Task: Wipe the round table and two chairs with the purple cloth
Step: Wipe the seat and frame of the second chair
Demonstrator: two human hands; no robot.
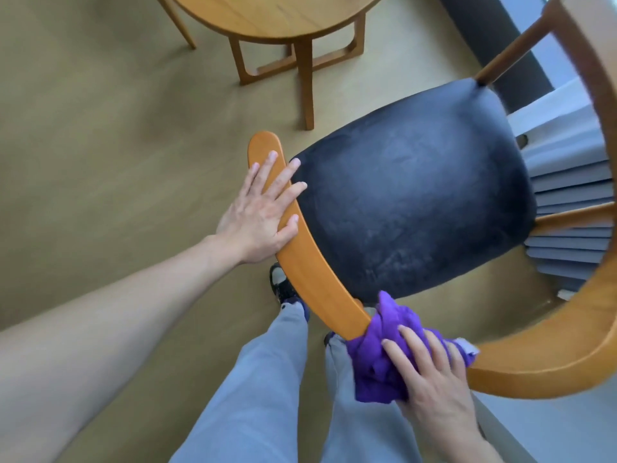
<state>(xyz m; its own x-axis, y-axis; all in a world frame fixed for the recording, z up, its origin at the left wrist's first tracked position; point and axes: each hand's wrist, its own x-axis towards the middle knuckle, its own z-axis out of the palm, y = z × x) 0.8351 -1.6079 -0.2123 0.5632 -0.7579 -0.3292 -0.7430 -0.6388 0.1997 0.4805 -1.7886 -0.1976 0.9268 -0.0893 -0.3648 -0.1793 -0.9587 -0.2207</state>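
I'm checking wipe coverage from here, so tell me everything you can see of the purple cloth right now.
The purple cloth is a soft fabric, bunched and creased rather than spread flat, vivid purple throughout, with a pale patch showing at its right edge. It sits wrapped over the curved wooden back rail of the chair, near the bottom of the view, covering the rail's top and hanging down its near side. The right hand presses on it from above with fingers spread across the folds. Nothing else touches it; the left hand rests further along the same rail.

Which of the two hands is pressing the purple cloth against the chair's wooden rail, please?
The right hand presses the purple cloth on the rail; the left hand rests bare.
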